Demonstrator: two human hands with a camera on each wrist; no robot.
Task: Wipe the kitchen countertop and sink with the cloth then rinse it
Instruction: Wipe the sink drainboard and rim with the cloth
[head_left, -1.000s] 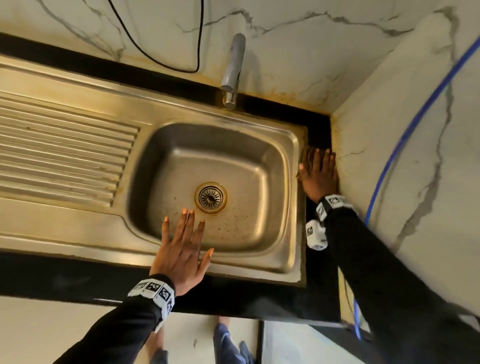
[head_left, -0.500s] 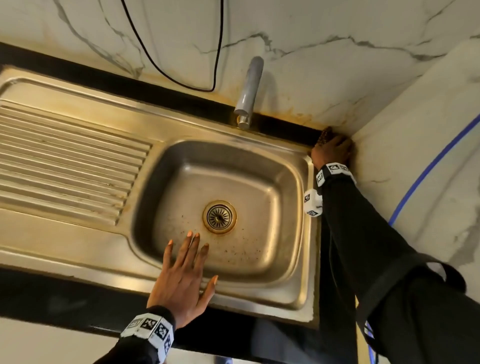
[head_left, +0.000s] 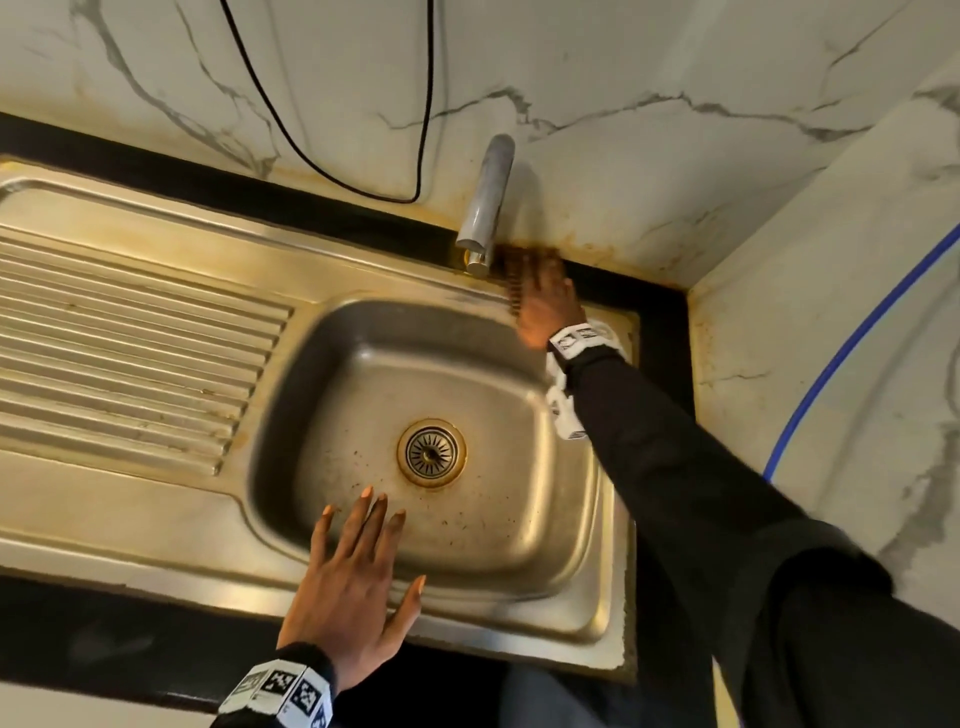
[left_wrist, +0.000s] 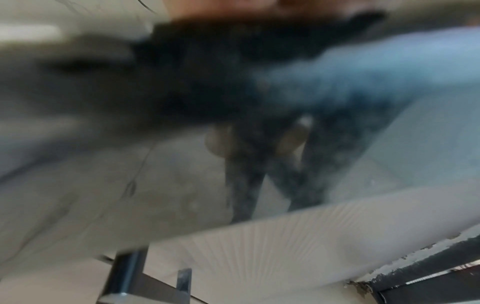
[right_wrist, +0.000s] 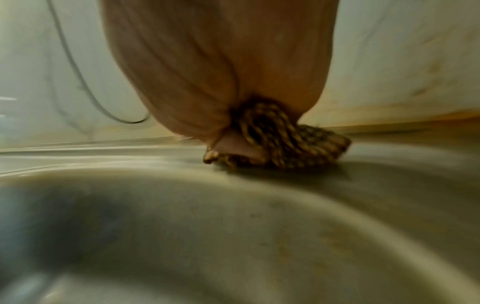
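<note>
Cloth (right_wrist: 283, 144) lies bunched under the right hand (head_left: 545, 306), seemingly pinched; left hand (head_left: 353, 587) spread.

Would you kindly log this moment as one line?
right hand: presses checked cloth on sink rim beside tap | left hand: flat, empty

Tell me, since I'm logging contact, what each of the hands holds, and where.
The right hand presses the bunched checked cloth under its palm on the sink rim by the tap. The left hand holds nothing.
</note>
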